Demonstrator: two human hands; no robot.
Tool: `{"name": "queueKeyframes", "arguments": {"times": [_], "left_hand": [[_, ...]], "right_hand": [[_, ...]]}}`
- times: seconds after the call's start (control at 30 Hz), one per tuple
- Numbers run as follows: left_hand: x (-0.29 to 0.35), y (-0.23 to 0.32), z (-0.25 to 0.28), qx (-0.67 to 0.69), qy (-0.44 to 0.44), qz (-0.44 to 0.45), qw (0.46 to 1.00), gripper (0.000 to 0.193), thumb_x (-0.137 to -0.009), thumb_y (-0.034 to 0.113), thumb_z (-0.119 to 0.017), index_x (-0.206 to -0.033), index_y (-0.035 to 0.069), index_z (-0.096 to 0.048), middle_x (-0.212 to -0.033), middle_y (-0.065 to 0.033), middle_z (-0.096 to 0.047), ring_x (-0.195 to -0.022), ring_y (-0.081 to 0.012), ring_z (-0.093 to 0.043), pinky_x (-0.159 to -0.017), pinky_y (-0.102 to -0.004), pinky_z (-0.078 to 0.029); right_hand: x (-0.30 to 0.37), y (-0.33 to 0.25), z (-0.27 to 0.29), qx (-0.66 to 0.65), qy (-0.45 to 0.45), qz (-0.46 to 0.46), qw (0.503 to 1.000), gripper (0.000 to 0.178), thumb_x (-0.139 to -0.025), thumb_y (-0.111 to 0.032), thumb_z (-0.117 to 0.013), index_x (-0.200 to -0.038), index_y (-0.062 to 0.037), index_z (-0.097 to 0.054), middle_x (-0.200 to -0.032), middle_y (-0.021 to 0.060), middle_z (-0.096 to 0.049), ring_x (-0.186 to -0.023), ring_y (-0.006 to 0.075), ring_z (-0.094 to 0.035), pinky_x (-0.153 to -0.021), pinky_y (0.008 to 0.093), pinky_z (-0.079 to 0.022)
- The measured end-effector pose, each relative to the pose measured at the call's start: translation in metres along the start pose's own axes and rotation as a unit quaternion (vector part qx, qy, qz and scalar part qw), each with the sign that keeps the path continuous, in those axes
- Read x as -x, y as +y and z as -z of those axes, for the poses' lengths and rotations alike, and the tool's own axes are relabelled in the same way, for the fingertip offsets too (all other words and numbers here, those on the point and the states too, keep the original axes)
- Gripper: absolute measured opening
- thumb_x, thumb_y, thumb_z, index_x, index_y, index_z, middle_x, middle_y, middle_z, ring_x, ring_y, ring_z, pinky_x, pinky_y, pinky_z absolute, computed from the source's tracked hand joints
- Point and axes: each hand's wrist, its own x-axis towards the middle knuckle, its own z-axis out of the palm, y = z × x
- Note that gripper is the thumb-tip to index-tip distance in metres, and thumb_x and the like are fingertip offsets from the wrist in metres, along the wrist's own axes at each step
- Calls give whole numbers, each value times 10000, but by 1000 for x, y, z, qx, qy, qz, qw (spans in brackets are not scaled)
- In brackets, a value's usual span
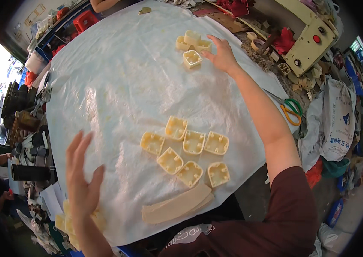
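My right hand (222, 53) reaches to the far side of the table, thumb and fingers apart, beside a small cluster of cream plastic cups. One square cup (192, 59) there faces its open side toward me, and another cup (192, 37) rests on top of the others. Over the left part of the table my left hand (83, 175) is open with its fingers spread, holding nothing. Between my arms lie several hollow cream cups (194, 142) with rounded corners and small inner posts. Nearer to me is a small stack of curved beige strips (177, 205).
A white plastic sheet (117, 103) covers the table. Scissors with green and orange handles (292, 110) lie at its right edge. More cream cups (66, 220) sit under my left forearm. A cream machine with a red button (314, 40) stands at far right; another person's arm (103, 4) shows at the far edge.
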Motion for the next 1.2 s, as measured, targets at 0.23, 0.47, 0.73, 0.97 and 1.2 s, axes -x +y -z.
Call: {"name": "queueKeyframes", "arguments": {"times": [0.23, 0.47, 0.73, 0.97, 1.2], "left_hand": [[-129, 10, -112, 75, -110, -66, 989, 553, -779, 78, -608, -1302, 119, -434, -1316, -170, -401, -1211, -352, -406, -999, -404, -355], [-219, 38, -204, 75, -121, -115, 983, 568, -767, 99, -610, -1304, 180, -442, -1370, -210, -297, -1250, -395, -321, -1007, -442, -344], [-259, 39, -245, 83, -61, -128, 986, 500, -718, 73, -630, -1199, 174, -537, -1380, -221, -270, -1219, -418, -331, -980, -457, -368], [-274, 27, -247, 128, -94, -72, 985, 326, -718, 36, -628, -1031, 100, -560, -1097, -185, -553, -971, -302, -546, -812, -383, -458], [-283, -1, -229, 413, -44, 153, 896, 228, -867, 46, -540, -1080, -23, -496, -1021, -133, -570, -889, -182, -612, -780, -259, -511]], "right_hand": [[-55, 15, -28, 105, -57, 10, 993, 740, -738, -358, -701, -1375, -315, -328, -1406, 132, -275, -1236, 348, -348, -999, 453, -342], [-84, -24, -48, 205, -131, -32, 969, 842, -661, -532, -692, -1384, -328, -311, -1408, 83, -299, -1234, 338, -380, -968, 460, -386], [-96, 3, -65, 146, -97, -28, 984, 806, -634, -477, -717, -1336, -250, -393, -1244, 43, -497, -1104, 260, -527, -879, 384, -468], [-105, 17, -65, 59, -34, -26, 997, 817, -622, -442, -760, -1307, -152, -423, -1102, 139, -591, -1017, 271, -579, -879, 377, -465], [-117, 82, -46, -314, 126, -146, 930, 622, -690, -271, -771, -1176, -31, -466, -1005, 150, -581, -805, 242, -630, -643, 346, -545]]}}
